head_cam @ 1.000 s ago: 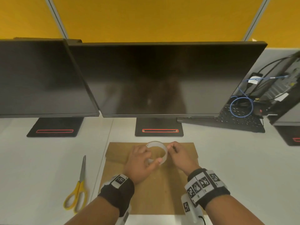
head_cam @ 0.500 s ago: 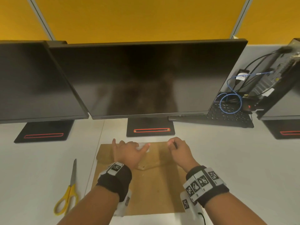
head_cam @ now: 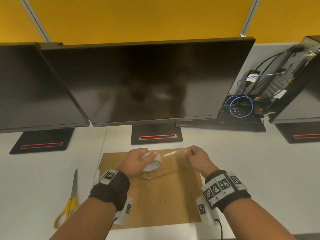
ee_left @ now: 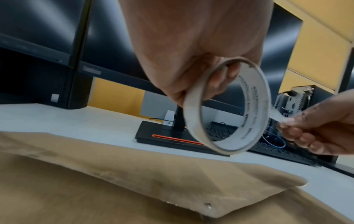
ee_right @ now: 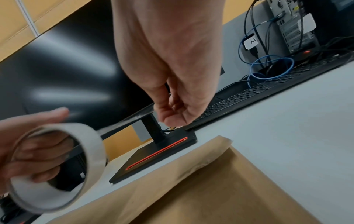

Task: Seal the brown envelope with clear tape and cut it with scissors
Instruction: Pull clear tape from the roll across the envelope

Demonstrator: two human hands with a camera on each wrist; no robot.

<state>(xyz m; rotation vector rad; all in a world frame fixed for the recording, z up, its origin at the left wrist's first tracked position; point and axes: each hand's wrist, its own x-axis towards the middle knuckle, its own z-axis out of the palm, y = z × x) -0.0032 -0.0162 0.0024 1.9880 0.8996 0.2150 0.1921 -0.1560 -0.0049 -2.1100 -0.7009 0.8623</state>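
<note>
L fingers (ee_left: 220,78) curled thru tape roll (ee_left: 226,109), gripping it above envelope (head_cam: 155,196). R hand (head_cam: 197,158) pinching pulled strip (head_cam: 173,152) end, thumb+fingers together, also over envelope. Flap (ee_left: 191,181) folded down. Scissors (head_cam: 69,201) flat, left of envelope, untouched.

Yellow partition wall (head_cam: 138,18) with grey vertical dividers behind a pale grey worktop (head_cam: 259,161). Three dark, switched-off monitors (head_cam: 152,80) on black bases with red slots. Black keyboard (head_cam: 239,120) tucked behind the centre screen at right; coiled blue cable (head_cam: 241,108) and computer unit (head_cam: 294,75) beside it.
</note>
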